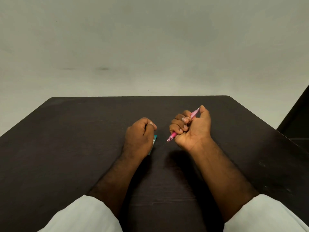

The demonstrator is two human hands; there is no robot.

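My right hand grips a pink mechanical pencil in a fist, palm turned toward me, thumb up by the pencil's rear end. The thin lead tip points down and left toward my other hand. My left hand is curled, thumb against the forefinger, and seems to pinch something thin and dark that I cannot make out. A small teal case shows at the left hand's right edge, mostly hidden; whether the hand holds it or it lies on the table is unclear.
Both forearms rest on a dark table with white sleeves at the near edge. The table's far edge meets a plain grey wall. A dark piece of furniture stands at the far right.
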